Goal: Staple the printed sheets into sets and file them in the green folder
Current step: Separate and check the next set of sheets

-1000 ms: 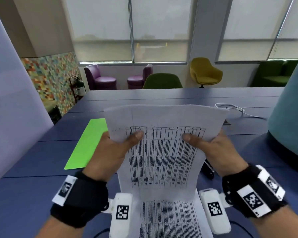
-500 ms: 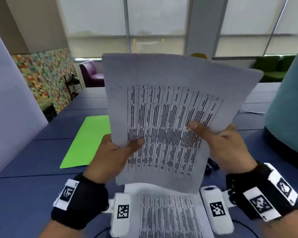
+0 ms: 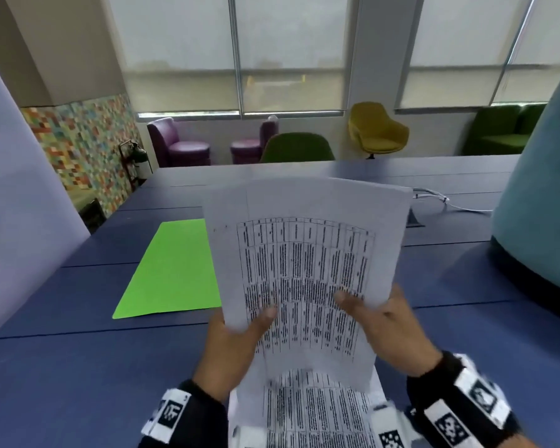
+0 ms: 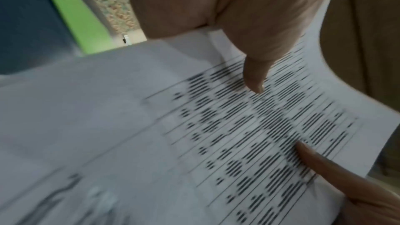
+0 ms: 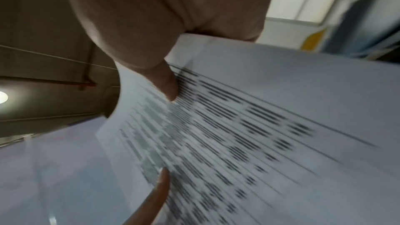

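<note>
Right under your wrists, more printed pages point(image 3: 314, 412) lie flat on the counter point(image 3: 78, 383). They wait close to you, likely so you can reach them for the next set.

Just above them, your left hand point(image 3: 230, 347) and your right hand point(image 3: 388, 328) hold up the printed sheets point(image 3: 307, 253). Each hand pinches a lower side of the sheets. Your left thumb point(image 4: 253, 74) presses on the front, and the other fingers are hidden behind the paper. Your right thumb point(image 5: 168, 83) does the same on its side. You hold the sheets up on end, probably so you can line up the edges before you staple. The paper bends a little at the sides, so hold it gently or it may crease.

No stapler shows in these views. It may be hidden behind the sheets, so take care when you lower them.

Farther out on your left, the green folder point(image 3: 175, 270) lies flat and shut on the counter. The near edge of the sheets hides its right side. You have bare counter in front of the folder, so you have room to slide the sheets that way.

On your right, a big teal thing point(image 3: 543, 195) stands on the counter, well apart from your hand. A white cable point(image 3: 446, 202) lies at the far side, behind the sheets.
</note>
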`<state>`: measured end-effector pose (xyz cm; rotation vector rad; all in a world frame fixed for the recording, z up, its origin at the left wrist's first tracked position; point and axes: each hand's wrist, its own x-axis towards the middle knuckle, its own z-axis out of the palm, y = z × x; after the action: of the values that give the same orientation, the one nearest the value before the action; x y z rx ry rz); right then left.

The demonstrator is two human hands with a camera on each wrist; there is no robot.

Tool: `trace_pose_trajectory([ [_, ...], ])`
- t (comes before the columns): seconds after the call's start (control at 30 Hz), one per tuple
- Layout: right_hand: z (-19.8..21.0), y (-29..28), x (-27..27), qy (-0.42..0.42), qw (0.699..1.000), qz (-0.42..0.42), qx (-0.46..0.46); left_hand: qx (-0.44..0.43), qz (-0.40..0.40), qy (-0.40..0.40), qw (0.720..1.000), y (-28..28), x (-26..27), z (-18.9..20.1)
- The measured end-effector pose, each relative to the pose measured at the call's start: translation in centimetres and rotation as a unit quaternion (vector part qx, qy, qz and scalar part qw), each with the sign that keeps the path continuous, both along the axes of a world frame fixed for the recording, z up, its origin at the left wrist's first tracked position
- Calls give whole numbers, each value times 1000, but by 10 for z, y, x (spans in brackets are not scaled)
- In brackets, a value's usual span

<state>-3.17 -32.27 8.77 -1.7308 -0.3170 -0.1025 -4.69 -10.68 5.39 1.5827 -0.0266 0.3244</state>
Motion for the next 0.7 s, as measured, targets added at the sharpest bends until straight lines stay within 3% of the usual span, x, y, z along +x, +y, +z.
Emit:
trace_pose_trajectory([
  [0.1, -29, 0, 7, 65, 998, -14, 4, -22, 0, 34, 999, 0, 4, -13],
  [0.27, -28, -3, 13, 91, 993, -69, 44, -45, 16, 22, 999, 6, 13, -13],
  [0.47, -37, 4, 15, 99, 994, -41, 13, -5, 0, 101, 995, 6, 8, -37],
  [0.63, -7, -8, 18, 93, 995, 13, 26, 20, -43, 91, 995, 24, 16, 7],
  [0.7, -4, -13, 11, 122, 991, 46, 28, -19, -57, 92, 994, 33, 22, 24],
])
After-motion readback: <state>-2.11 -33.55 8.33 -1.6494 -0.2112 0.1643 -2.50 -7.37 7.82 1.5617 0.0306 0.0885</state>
